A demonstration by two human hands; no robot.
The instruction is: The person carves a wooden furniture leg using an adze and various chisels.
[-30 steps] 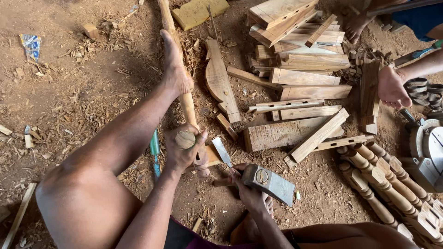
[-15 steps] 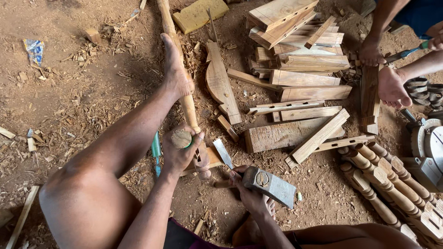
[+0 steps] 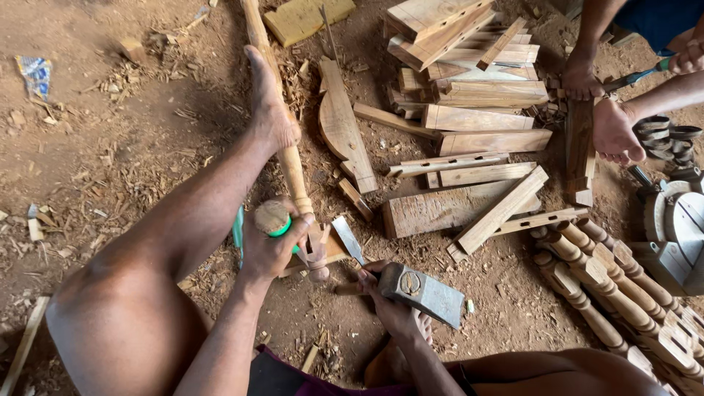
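Observation:
My left hand point(image 3: 273, 246) grips a chisel with a round wooden butt and green band point(image 3: 273, 218), its tip set against a turned wooden post point(image 3: 287, 158). The post lies on the dirt ground, pinned under my left foot point(image 3: 268, 103). My right hand point(image 3: 383, 301) holds a hammer with a grey metal head point(image 3: 424, 292), low and to the right of the chisel. A flat chisel blade point(image 3: 347, 239) lies on the ground between my two hands.
Cut wooden planks point(image 3: 469, 110) are stacked at the upper right. Turned spindles point(image 3: 609, 286) lie at the right. Another person's hands point(image 3: 605, 110) hold a wood piece point(image 3: 579, 147) and a tool at the far right. A curved board point(image 3: 341, 128) lies beside the post.
The hammer has dropped slightly lower and to the right. The other person's hands have shifted onto the upright wood piece. My left hand keeps the chisel in place.

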